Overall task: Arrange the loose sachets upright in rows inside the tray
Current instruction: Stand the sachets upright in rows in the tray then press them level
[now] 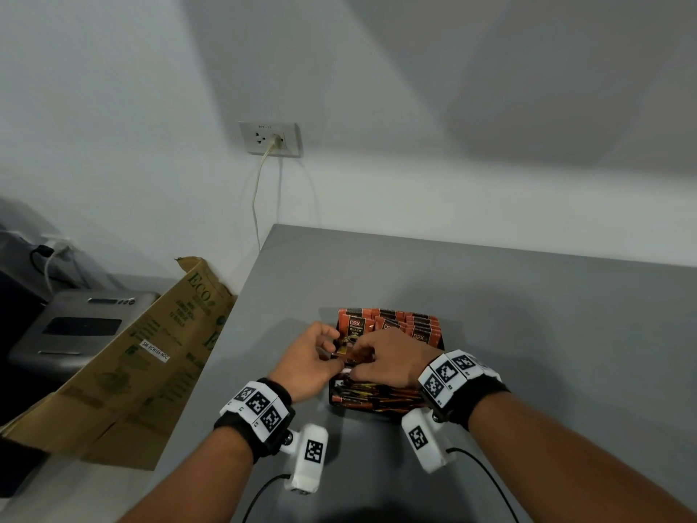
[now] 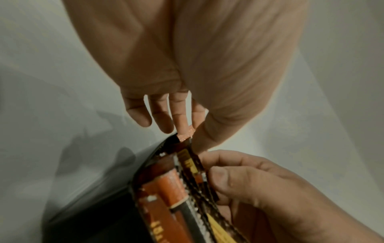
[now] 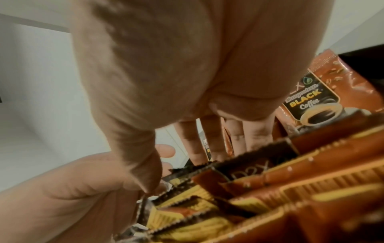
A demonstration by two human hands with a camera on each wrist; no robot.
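Seating a sachet upright in the tray

Your left hand (image 1: 309, 356) and right hand (image 1: 388, 362) both pinch one sachet (image 1: 349, 352) over the tray (image 1: 335, 400), lower centre; ease it straight down beside the standing row.

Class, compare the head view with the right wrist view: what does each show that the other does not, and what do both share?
Only the head view shows the grey table, the wall socket, the cardboard box, both wristbands, and the whole black tray with upright sachets at its far end.

Only the right wrist view shows the print "BLACK Coffee" on a standing sachet and the serrated edges of the sachets lying in the tray's near end.

Both show the left hand and right hand meeting over the orange sachets.
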